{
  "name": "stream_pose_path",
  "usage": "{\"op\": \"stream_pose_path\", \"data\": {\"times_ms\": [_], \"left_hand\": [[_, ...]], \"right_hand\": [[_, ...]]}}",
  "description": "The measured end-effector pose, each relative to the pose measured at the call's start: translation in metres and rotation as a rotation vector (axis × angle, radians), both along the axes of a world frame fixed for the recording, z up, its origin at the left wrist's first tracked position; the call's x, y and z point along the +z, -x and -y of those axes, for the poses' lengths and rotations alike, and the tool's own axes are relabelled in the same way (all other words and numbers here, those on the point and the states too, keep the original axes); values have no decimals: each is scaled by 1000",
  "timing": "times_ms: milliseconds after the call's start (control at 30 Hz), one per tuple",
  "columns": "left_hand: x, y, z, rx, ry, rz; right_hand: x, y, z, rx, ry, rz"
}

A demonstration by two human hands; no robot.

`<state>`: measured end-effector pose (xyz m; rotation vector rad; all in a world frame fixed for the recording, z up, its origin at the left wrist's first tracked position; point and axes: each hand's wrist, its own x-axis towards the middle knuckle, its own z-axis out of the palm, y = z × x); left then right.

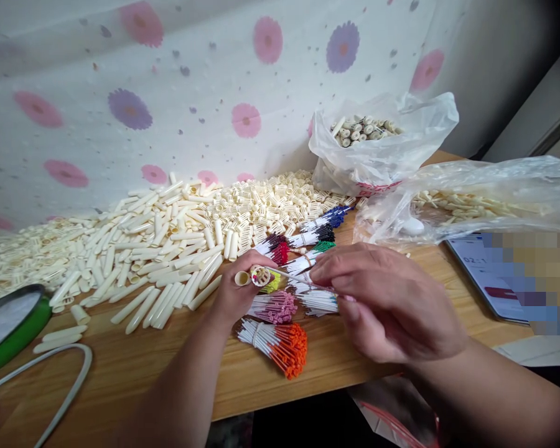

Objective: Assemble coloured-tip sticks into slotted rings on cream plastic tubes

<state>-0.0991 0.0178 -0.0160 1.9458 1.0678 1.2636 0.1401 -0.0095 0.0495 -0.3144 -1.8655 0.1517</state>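
My left hand (236,292) is closed around cream plastic pen parts. The open end of a hollow tube (242,279) and a round slotted piece (260,276) show at its fingers. A small reddish spot shows in the slotted piece. In a pinch, my right hand (387,302) holds a thin white pen refill (298,278), whose far end is at the slotted piece. Beneath and between the hands lie banded refill bundles, among them orange (292,351), pink (280,308), yellow (274,283), red (280,252), green (324,247) and blue (338,216).
Cream tubes (168,249) and slotted pieces (270,202) are heaped along the wall. A filled plastic bag (354,162) stands at the back right, beside another clear bag (480,205). A tablet-like screen (485,274) lies right. A green-rimmed object (23,336) and white cable (81,379) are left.
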Motion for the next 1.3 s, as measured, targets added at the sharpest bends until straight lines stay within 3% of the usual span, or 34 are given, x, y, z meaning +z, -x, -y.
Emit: {"op": "stream_pose_path", "data": {"times_ms": [167,433,700,1300], "left_hand": [[1,0,1,-7,13,-36],[4,-1,3,-8,28,-72],[6,-1,3,-21,-5,-57],[9,-2,3,-20,-44,-98]], "right_hand": [[3,-3,5,-23,-7,5],[-15,20,-13,-24,-129,-45],[-16,19,-11,-78,-173,-11],[-19,23,-10,-78,-156,-15]]}}
